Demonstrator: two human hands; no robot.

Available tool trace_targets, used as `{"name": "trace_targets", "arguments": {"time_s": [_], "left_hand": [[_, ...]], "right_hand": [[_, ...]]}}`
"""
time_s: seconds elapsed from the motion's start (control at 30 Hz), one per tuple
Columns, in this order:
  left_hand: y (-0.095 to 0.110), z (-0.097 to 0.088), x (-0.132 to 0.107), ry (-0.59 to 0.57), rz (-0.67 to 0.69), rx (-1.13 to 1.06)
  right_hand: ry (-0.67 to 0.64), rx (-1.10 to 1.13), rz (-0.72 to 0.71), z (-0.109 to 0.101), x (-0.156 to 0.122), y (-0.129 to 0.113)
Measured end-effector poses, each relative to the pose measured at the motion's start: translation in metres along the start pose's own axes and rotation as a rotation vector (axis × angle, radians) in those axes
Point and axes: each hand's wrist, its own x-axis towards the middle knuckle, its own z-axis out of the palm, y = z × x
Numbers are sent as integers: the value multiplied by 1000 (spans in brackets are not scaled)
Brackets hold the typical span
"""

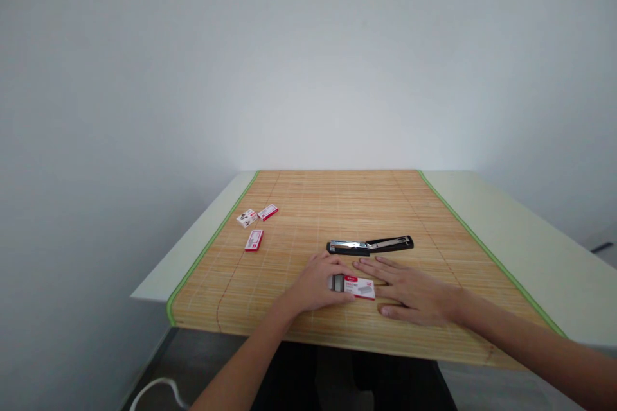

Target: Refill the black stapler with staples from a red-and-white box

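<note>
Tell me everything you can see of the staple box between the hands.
The staple box is small, red and white, seemingly cardboard, lying flat near the bamboo mat's front edge. A grey block, likely staples, shows at its left end. The left hand holds that end; the right hand touches its right side.

Bare white walls (308, 45), pale table (530, 231)

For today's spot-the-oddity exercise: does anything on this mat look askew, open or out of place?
Yes. The stapler lies swung fully open, flat. The staple box between both hands has its grey tray sliding out leftward. Three small boxes lie scattered at odd angles, far left.
</note>
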Motion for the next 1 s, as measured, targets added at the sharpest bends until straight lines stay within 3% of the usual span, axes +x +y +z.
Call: {"name": "trace_targets", "arguments": {"time_s": [0.23, 0.4, 0.6, 0.8, 1.0], "left_hand": [[-3, 5, 0, 21, 8, -1], [-8, 10, 1, 49, -30, 15], [-10, -4, -22, 133, -132, 34], [-13, -9, -31, 115, -162, 51], [-16, -8, -19, 60, -105, 11]], "right_hand": [[-28, -17, 25, -3, -5, -1], [-10, -14, 125, -5, -24, 0], [175, -54, 202, 5, -38, 1], [298, -35, 194, 0, 3, -19], [248, 0, 225, 9, 42, -38]]}}
